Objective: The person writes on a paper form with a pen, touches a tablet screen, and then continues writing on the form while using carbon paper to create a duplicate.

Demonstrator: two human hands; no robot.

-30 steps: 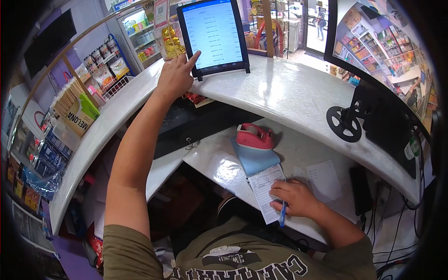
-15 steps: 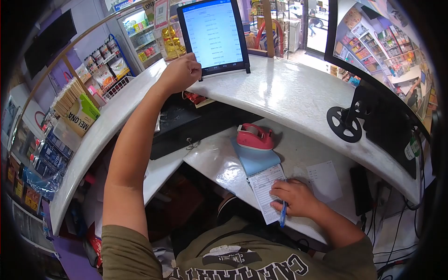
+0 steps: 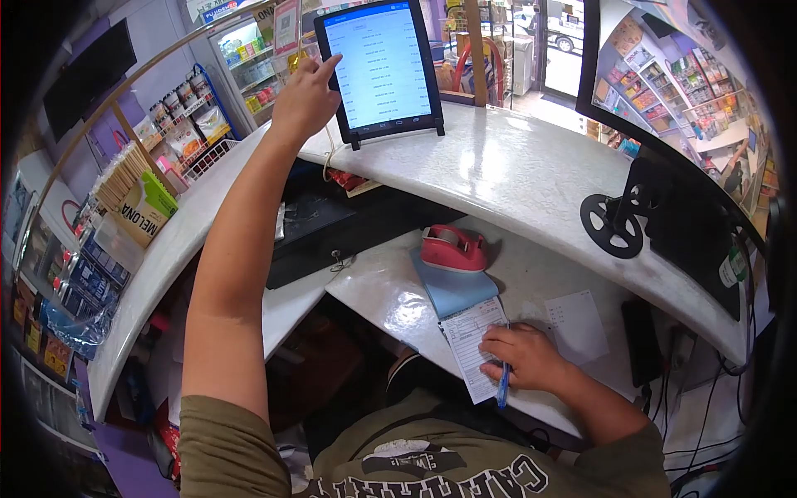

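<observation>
The tablet (image 3: 383, 75) stands upright on the raised counter, its lit screen showing a list. At its left edge is my left hand (image 3: 305, 98), index finger extended against the screen's side, holding nothing. My right hand (image 3: 525, 357) rests on the lower desk with a blue pen (image 3: 503, 383) between its fingers, pen pointing down. Beneath its fingertips lies a printed form pad (image 3: 475, 342) with writing on it. The pad's blue cover (image 3: 458, 289) is folded back, under a red tape dispenser (image 3: 453, 247).
A loose paper (image 3: 577, 325) and a black device (image 3: 642, 342) lie right of my right hand. The white raised counter (image 3: 498, 170) curves around. A monitor with a black stand (image 3: 613, 226) is at right. A Melona box of sticks (image 3: 143, 206) stands at left.
My left hand has moved up along the tablet's left edge, and its index finger has stretched out. The list on the screen has shifted. My right hand has barely moved.
</observation>
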